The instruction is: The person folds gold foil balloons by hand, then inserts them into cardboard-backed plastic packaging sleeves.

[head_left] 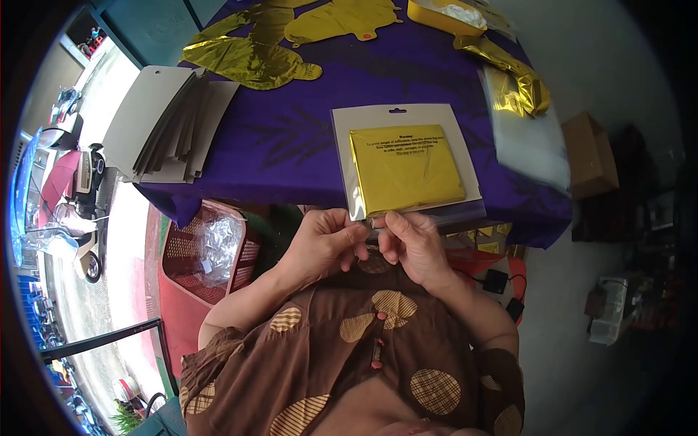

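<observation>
A clear plastic bag [471,212] lies at the near edge of the table, its open-looking end toward me. Inside it are a white hang-hole card [436,115] and a folded gold foil balloon [407,178], with printed warning text over the top of the foil. My left hand [327,238] is closed in a pinch at the bag's near left corner. Close beside it, my right hand [413,245] pinches the bag's near edge just below the gold foil. The exact fold of plastic between my fingertips is too small to make out.
Flat gold foil balloons [251,62] lie at the back of the purple tablecloth [291,156]. White cards [149,120] are stacked at left, clear bags [531,142] at right. A yellow tray [443,20] sits far right. Below the table stands a pink basket [185,258] holding plastic.
</observation>
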Action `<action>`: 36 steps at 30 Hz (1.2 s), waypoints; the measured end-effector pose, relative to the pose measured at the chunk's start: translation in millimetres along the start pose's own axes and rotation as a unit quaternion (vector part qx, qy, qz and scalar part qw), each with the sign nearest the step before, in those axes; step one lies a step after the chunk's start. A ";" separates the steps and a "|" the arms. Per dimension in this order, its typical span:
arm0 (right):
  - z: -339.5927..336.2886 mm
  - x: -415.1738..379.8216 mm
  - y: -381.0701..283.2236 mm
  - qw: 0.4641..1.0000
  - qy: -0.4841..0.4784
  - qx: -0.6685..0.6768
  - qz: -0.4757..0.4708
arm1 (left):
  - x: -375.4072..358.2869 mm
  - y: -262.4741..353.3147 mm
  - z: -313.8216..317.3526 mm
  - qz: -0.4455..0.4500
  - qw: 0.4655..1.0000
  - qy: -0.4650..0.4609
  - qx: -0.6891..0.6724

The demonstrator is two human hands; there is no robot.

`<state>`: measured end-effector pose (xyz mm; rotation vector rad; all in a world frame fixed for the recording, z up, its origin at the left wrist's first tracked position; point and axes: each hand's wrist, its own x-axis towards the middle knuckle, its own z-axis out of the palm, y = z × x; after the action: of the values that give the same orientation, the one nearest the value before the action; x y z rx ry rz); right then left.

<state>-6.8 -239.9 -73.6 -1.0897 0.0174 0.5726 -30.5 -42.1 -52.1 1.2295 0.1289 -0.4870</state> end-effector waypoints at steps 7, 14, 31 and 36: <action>12.4 3.3 -0.4 0.999 0.042 -0.021 -0.002 | -1.8 3.7 1.1 0.012 1.000 0.000 0.022; 9.1 -1.3 -2.2 0.999 0.027 -0.035 0.007 | -3.6 9.1 0.5 0.004 1.000 0.000 0.004; -26.3 -30.4 -106.6 0.915 -0.136 -0.318 -0.206 | 11.9 70.7 20.6 0.100 0.990 -0.074 -0.068; -42.0 -27.3 -104.9 0.900 -0.182 -0.364 -0.155 | 47.9 93.7 9.6 0.113 0.993 -0.006 -0.016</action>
<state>27.7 -321.8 1.3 -1.6505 -0.7407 0.4921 50.4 -41.6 16.0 1.1935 -0.0136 -0.2950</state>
